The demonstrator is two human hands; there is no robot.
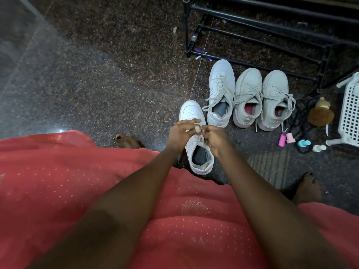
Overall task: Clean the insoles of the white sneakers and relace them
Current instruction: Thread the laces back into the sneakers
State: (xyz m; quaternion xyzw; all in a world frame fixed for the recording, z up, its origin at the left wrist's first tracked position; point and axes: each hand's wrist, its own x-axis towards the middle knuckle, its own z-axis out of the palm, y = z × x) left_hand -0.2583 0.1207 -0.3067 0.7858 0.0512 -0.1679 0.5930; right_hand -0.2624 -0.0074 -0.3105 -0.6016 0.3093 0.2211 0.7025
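The left hand (181, 133) and right hand (214, 139) meet directly over the white sneaker (191, 111) on the floor, each grip pinching the lace (198, 130). The shoe's long axis points away from the person, heel nearest. The second white sneaker (219, 90) and a grey pair (262, 98) stand to the right, not in the way.

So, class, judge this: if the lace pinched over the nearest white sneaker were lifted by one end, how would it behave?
Probably floppy: the lace is pinched between the left hand and right hand, and the neighbouring sneaker's laces droop limply over its side. Likely very light, since fingertips alone hold it. It should not roll.
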